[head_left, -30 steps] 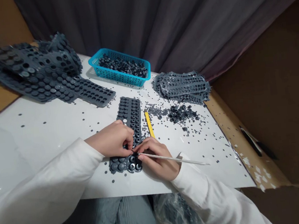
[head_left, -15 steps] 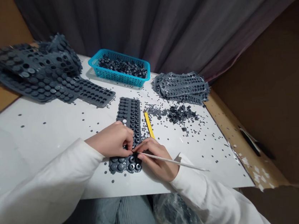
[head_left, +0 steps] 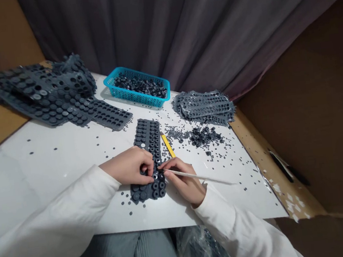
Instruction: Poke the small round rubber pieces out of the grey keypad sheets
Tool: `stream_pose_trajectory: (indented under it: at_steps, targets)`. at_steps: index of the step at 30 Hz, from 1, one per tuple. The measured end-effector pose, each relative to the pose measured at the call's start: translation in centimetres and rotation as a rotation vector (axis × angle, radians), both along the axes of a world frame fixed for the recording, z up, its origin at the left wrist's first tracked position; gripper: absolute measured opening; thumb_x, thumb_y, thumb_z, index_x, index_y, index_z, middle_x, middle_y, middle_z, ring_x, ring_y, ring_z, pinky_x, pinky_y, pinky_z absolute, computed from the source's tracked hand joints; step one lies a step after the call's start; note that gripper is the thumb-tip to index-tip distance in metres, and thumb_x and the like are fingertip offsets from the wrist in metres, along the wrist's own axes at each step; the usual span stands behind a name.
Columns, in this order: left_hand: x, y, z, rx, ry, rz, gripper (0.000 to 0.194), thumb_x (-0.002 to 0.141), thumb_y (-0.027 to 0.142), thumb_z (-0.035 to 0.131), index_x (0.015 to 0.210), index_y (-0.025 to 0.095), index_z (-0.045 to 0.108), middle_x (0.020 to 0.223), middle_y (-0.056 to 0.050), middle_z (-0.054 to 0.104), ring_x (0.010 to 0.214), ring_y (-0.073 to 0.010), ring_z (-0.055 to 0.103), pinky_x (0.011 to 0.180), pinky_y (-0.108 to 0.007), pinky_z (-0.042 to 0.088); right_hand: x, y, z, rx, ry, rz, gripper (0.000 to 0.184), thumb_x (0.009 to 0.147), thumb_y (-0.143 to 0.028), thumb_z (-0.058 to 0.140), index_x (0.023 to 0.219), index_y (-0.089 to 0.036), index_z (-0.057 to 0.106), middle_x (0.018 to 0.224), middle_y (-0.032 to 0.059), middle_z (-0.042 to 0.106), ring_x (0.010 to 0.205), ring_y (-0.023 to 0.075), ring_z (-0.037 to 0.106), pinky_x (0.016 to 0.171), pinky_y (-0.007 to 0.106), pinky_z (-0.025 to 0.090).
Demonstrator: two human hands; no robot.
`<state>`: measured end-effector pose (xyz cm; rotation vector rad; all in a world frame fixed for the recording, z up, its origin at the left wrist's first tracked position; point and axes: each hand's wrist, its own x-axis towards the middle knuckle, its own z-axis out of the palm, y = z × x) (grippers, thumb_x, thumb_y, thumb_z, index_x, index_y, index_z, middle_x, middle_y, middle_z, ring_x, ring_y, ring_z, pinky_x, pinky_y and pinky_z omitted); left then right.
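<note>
A dark grey rubber sheet (head_left: 147, 131) with rows of round studs lies lengthwise in front of me on the white table. My left hand (head_left: 132, 166) rests on its near half from the left, fingers curled and thumb pressed against the studs; the exact grip is partly hidden. From the right, my right hand (head_left: 182, 181) pinches a thin white stick (head_left: 208, 178) between thumb and fingers. The stick's dark tip end meets the sheet's right rows, close to the fingertips. A yellow cutter-like tool (head_left: 167, 145) lies just beyond my right hand.
A blue basket (head_left: 139, 99) full of small dark rubber parts stands at the back. Larger studded sheets (head_left: 63, 103) are heaped at left, and holed sheets (head_left: 204, 106) are stacked at right. Loose rubber pieces (head_left: 205, 136) and tiny discs scatter across the white table (head_left: 82, 188).
My right hand has moved slightly up and away from my left, with the stick still in it. The near end of the sheet has swung right. The whole view has shifted a little.
</note>
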<state>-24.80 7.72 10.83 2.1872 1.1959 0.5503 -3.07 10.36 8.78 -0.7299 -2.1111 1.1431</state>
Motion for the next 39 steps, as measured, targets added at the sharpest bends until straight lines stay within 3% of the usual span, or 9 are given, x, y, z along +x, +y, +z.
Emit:
stream_pose_trajectory:
  at_steps: [2,5,10,14,20,27,39]
  targets:
    - [-0.3,0.1,0.3,0.025,-0.005,0.045,0.006,0.073,0.021,0.063,0.067,0.018,0.065,0.066,0.003,0.057,0.063,-0.0107,0.054,0.062,-0.022,0.038,0.0,0.6,0.3,-0.054,0.051,-0.048,0.011,0.089,-0.03,0.057,0.085,-0.02,0.058,0.094,0.0062,0.068,0.088,0.0181,0.064,0.08,0.033,0.05]
    - [-0.6,0.3,0.5,0.125,0.096,0.224,0.008,0.076,0.021,0.057,0.069,0.018,0.061,0.072,0.0,0.059,0.074,-0.0158,0.056,0.071,-0.027,0.04,-0.2,2.4,1.2,-0.002,0.063,-0.115,0.012,0.086,-0.031,0.061,0.081,-0.02,0.062,0.085,0.004,0.066,0.08,0.0174,0.062,0.074,0.031,0.05]
    - [-0.6,0.6,-0.4,0.274,0.243,0.469,0.022,0.081,0.029,0.055,0.099,0.02,0.063,0.108,-0.007,0.062,0.108,-0.0267,0.052,0.091,-0.044,0.037,-1.6,7.2,1.8,0.177,-0.009,-0.108,0.014,0.082,-0.032,0.066,0.078,-0.019,0.066,0.075,0.0041,0.068,0.07,0.0176,0.062,0.067,0.03,0.05]
    - [-0.2,0.7,-1.6,0.249,0.307,0.472,0.039,0.084,0.029,0.05,0.121,0.02,0.056,0.136,-0.009,0.05,0.129,-0.0283,0.04,0.104,-0.05,0.031,-3.9,10.1,0.5,0.307,-0.046,-0.057,0.011,0.081,-0.03,0.067,0.08,-0.018,0.068,0.079,0.0049,0.07,0.074,0.0182,0.065,0.071,0.03,0.051]
    - [0.2,0.7,-2.4,0.158,0.361,0.455,0.045,0.086,0.025,0.045,0.13,0.018,0.051,0.146,-0.008,0.042,0.137,-0.0273,0.032,0.111,-0.055,0.023,-5.6,11.4,-1.8,0.452,-0.008,0.097,0.012,0.084,-0.029,0.063,0.08,-0.018,0.066,0.089,0.0093,0.071,0.086,0.0195,0.066,0.081,0.033,0.051]
    - [0.5,0.6,-2.4,0.154,0.382,0.409,0.047,0.087,0.022,0.042,0.133,0.017,0.049,0.147,-0.009,0.039,0.139,-0.0278,0.029,0.112,-0.056,0.02,-5.4,11.2,-1.7,0.385,-0.006,0.024,0.01,0.084,-0.029,0.063,0.083,-0.019,0.066,0.097,0.0088,0.073,0.091,0.0191,0.067,0.085,0.035,0.051]
    - [0.5,0.7,-2.5,0.14,0.383,0.416,0.048,0.087,0.022,0.042,0.134,0.017,0.047,0.147,-0.01,0.039,0.139,-0.0273,0.029,0.112,-0.056,0.02,-5.2,11.7,-1.8,0.438,-0.073,0.1,0.017,0.086,-0.035,0.06,0.084,-0.019,0.066,0.101,0.0107,0.071,0.094,0.0202,0.065,0.086,0.038,0.05]
